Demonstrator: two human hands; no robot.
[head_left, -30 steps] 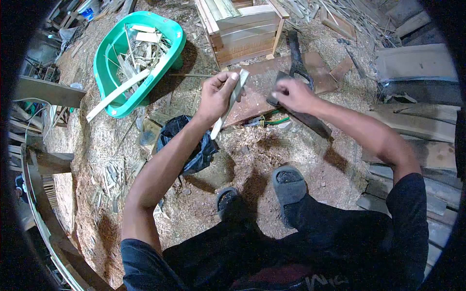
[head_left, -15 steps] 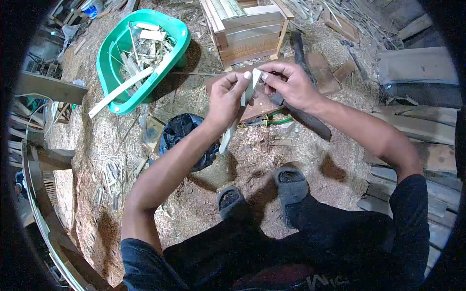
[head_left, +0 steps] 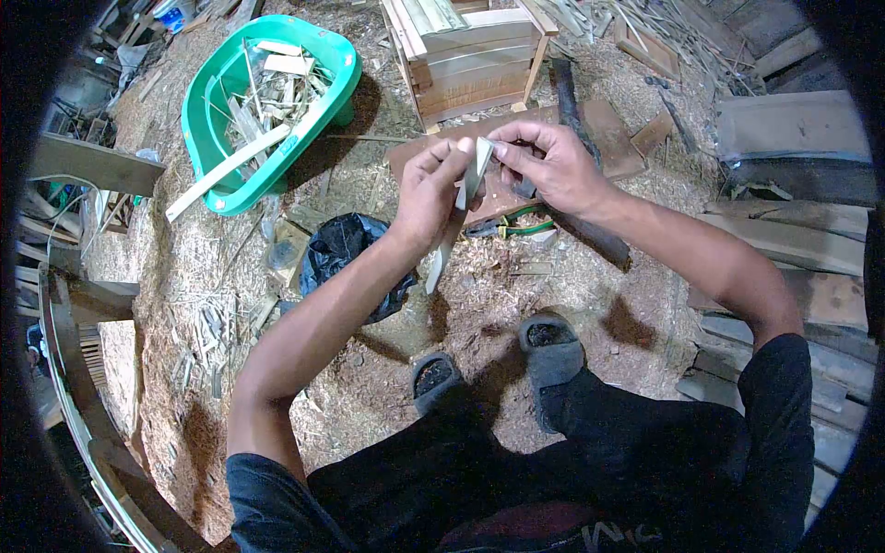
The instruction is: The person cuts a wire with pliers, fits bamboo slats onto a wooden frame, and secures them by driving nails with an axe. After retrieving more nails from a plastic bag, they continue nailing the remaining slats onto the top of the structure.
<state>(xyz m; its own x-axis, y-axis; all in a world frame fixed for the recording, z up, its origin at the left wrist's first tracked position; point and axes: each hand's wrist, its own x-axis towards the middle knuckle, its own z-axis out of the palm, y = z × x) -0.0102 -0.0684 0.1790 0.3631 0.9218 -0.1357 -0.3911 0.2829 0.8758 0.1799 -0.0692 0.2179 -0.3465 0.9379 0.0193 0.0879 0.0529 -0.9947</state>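
Note:
Up in front of me, my left hand [head_left: 426,194] is closed around a thin pale wood strip [head_left: 477,172], its thumb near the top end. The strip's lower end pokes out below that hand, pointing down. At the top end, my right hand [head_left: 560,168] has thumb and finger pinched against the strip; the exact contact is partly hidden by the fingers. Below the hands, green-handled pliers [head_left: 512,225] lie on the ground near a brown board [head_left: 616,138] and a dark bar [head_left: 595,241]. A black plastic bag [head_left: 346,258] sits beneath my left forearm.
A green tub [head_left: 343,69] with wood scraps stands at upper left, a long pale slat [head_left: 217,180] leaning across its rim. Beyond my hands is a slatted wooden box [head_left: 475,78]. Stacked boards [head_left: 793,230] line the right side. Shavings cover the ground around my sandals [head_left: 551,336].
Both hands stay on the strip, which has turned slightly, its lower end shifting a little right. My right hand has tilted a little, and more of the pliers shows.

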